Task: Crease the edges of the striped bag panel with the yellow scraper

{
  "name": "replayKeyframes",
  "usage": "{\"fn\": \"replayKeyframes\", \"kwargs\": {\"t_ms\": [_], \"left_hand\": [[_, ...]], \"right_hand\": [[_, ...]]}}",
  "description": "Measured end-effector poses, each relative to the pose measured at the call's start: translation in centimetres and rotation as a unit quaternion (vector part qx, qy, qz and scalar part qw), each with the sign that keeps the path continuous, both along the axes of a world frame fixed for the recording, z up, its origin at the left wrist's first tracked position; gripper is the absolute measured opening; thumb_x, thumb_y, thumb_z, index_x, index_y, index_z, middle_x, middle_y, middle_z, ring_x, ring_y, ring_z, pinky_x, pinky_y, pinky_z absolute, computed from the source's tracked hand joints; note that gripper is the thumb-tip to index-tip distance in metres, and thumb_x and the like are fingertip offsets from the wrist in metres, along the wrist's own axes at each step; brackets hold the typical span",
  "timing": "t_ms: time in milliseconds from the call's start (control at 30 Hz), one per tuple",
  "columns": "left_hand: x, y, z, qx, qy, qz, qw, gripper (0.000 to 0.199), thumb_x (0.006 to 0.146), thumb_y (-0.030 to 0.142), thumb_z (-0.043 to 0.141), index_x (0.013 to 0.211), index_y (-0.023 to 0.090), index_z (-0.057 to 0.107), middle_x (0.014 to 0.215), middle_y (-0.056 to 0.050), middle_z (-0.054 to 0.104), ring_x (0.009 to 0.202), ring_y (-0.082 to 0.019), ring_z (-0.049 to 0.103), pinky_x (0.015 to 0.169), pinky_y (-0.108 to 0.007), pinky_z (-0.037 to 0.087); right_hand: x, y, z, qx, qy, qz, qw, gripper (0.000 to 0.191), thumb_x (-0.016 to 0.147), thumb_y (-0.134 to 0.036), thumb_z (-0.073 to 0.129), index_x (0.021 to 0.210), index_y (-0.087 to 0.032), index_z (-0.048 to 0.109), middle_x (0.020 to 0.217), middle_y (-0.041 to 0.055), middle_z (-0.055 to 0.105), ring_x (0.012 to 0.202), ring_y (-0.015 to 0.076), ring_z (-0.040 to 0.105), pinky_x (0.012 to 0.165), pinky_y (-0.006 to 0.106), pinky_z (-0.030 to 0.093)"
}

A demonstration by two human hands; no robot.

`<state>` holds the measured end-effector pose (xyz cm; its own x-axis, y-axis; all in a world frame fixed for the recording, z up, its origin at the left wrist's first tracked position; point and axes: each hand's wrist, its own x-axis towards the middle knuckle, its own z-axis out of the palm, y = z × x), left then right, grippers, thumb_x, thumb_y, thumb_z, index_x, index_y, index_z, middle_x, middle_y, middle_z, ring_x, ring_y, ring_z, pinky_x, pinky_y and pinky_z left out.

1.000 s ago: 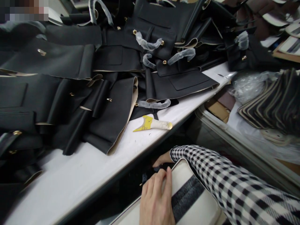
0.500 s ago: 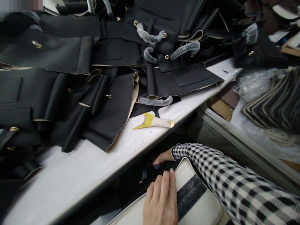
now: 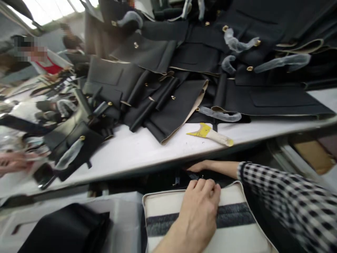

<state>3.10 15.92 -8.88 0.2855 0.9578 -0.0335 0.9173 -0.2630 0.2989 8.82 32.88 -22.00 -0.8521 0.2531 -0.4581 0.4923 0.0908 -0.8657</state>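
My left hand (image 3: 198,212) is curled over the top edge of a cream bag piece (image 3: 233,235) crossed by a black stripe, which looks like an unfinished bag. Beyond that edge my right hand (image 3: 198,166) reaches into the dark under the table's edge, its arm in a black-and-white checked sleeve (image 3: 279,202). Its fingertips are in shadow near black material with small metal fittings, so their grip does not show. Above, on the table, lies a yellow-and-white pointed tool (image 3: 210,134) beside black bag parts (image 3: 181,102).
The white table (image 3: 137,153) carries several black bag pieces with wrapped handles (image 3: 219,114). At the lower left, a pale plastic bin (image 3: 126,214) holds black pieces (image 3: 71,228). Another bin's edge (image 3: 292,154) shows at right. A person (image 3: 47,61) is at the far left.
The view has turned left, bringing the left bin and a person into sight. The cream bag piece now appears more squarely in front, my left hand still on its edge; my right hand stays under the table.
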Motion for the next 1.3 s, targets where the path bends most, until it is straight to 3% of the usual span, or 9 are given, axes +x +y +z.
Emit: {"fn": "replayKeyframes", "kwargs": {"t_ms": [133,267,500,733,933,1000,1100,1233,1300], "left_hand": [[-3.2,-1.4,1.8,0.015,-0.099,0.088,0.991,0.045,0.078,0.009,0.051,0.116,0.029,0.064,0.111,-0.003,0.061,0.101,-0.020,0.053,0.089,-0.037,0.042],[-8.1,-5.2,2.7,0.040,-0.148,0.271,0.950,0.052,0.071,0.005,0.049,0.116,0.026,0.064,0.114,-0.003,0.060,0.108,-0.021,0.051,0.096,-0.038,0.040],[-13.5,-8.9,-1.1,-0.108,-0.402,0.408,0.812,0.034,0.066,0.018,0.061,0.098,0.018,0.069,0.090,-0.002,0.065,0.081,-0.017,0.056,0.073,-0.028,0.043],[-13.9,-10.0,-2.2,-0.146,-0.553,0.401,0.716,0.041,0.062,0.025,0.072,0.101,0.012,0.068,0.082,-0.003,0.067,0.072,-0.014,0.056,0.067,-0.025,0.041],[-14.3,-11.0,-2.6,-0.167,-0.631,0.388,0.651,0.048,0.066,0.038,0.076,0.105,0.011,0.070,0.085,-0.005,0.070,0.075,-0.014,0.057,0.069,-0.024,0.041],[-14.4,-10.7,-2.6,-0.165,-0.623,0.387,0.659,0.047,0.067,0.038,0.076,0.105,0.012,0.071,0.085,-0.004,0.070,0.076,-0.015,0.057,0.069,-0.024,0.041],[-14.4,-9.9,-2.3,-0.161,-0.560,0.379,0.719,0.043,0.070,0.036,0.072,0.106,0.013,0.071,0.092,-0.006,0.072,0.080,-0.017,0.060,0.072,-0.025,0.043],[-14.4,-9.0,-1.9,-0.131,-0.437,0.348,0.819,0.035,0.075,0.029,0.060,0.106,0.019,0.073,0.102,-0.004,0.072,0.091,-0.021,0.062,0.076,-0.026,0.044],[-14.5,-8.7,-1.8,-0.138,-0.413,0.338,0.834,0.033,0.074,0.026,0.057,0.101,0.021,0.075,0.096,-0.002,0.073,0.088,-0.020,0.062,0.072,-0.025,0.043]], "right_hand": [[-2.4,-0.1,4.0,0.001,-0.021,0.105,0.994,0.051,0.080,-0.064,0.058,0.074,-0.015,0.072,0.082,0.0069,0.070,0.085,0.0220,0.062,0.085,0.035,0.050],[-1.3,-2.1,8.2,0.012,-0.027,0.097,0.995,0.068,0.086,-0.073,0.038,0.098,-0.014,0.070,0.093,0.0103,0.070,0.081,0.0201,0.061,0.068,0.030,0.050],[-2.1,-7.5,13.5,0.140,0.010,0.111,0.984,0.045,0.092,-0.054,0.042,0.089,-0.018,0.068,0.087,0.0041,0.069,0.081,0.0191,0.059,0.071,0.030,0.043],[-3.3,-10.7,13.5,0.296,0.003,0.186,0.937,0.042,0.092,-0.048,0.044,0.115,-0.019,0.065,0.111,0.0108,0.067,0.101,0.0269,0.061,0.089,0.038,0.044],[-1.5,-8.3,13.0,0.157,0.007,0.186,0.970,0.052,0.095,-0.054,0.041,0.135,-0.024,0.054,0.135,0.0063,0.058,0.121,0.0243,0.054,0.106,0.037,0.038],[-0.8,-7.0,12.5,0.064,0.004,0.144,0.987,0.060,0.095,-0.060,0.033,0.137,-0.022,0.051,0.135,0.0083,0.058,0.121,0.0237,0.054,0.107,0.039,0.037],[-0.2,-5.6,11.1,-0.014,-0.033,0.054,0.998,0.071,0.094,-0.067,0.023,0.135,-0.017,0.053,0.122,0.0120,0.065,0.109,0.0240,0.061,0.097,0.041,0.045],[-0.4,-5.7,9.9,0.073,-0.036,0.091,0.993,0.073,0.095,-0.067,0.021,0.127,-0.014,0.060,0.114,0.0117,0.068,0.104,0.0234,0.062,0.094,0.039,0.046],[-0.7,-6.3,10.1,0.106,-0.024,0.110,0.988,0.070,0.096,-0.064,0.022,0.125,-0.015,0.062,0.115,0.0108,0.068,0.105,0.0232,0.062,0.098,0.037,0.044]]}}
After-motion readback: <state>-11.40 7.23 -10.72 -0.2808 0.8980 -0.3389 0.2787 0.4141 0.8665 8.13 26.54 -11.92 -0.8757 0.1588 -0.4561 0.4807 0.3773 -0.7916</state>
